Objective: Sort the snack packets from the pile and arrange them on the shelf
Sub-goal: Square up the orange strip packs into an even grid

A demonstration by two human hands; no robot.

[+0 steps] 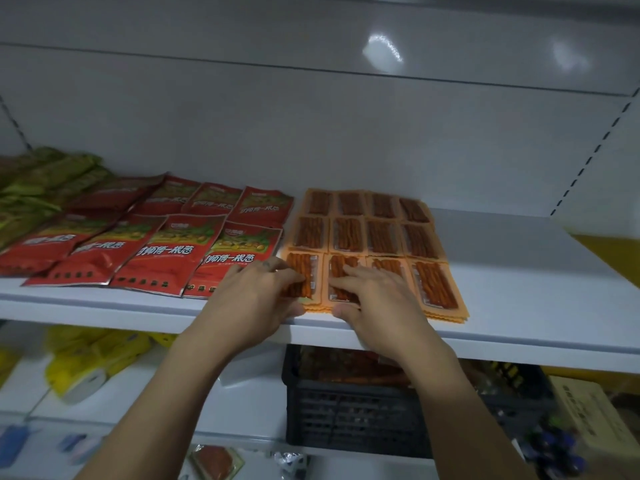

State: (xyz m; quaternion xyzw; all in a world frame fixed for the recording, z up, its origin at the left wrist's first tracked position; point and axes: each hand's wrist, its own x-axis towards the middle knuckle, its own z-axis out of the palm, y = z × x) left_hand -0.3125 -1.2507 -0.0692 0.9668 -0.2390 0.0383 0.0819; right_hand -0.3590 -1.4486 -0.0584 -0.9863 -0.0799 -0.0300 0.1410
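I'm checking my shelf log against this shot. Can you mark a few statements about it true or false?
1. The left hand and the right hand both touch the front row of the orange packets. True.
2. The red packets lie right of the orange ones. False: they lie to their left.
3. The orange packets form three rows of four. True.
4. The black crate stands on the same shelf. False: it stands below that shelf.
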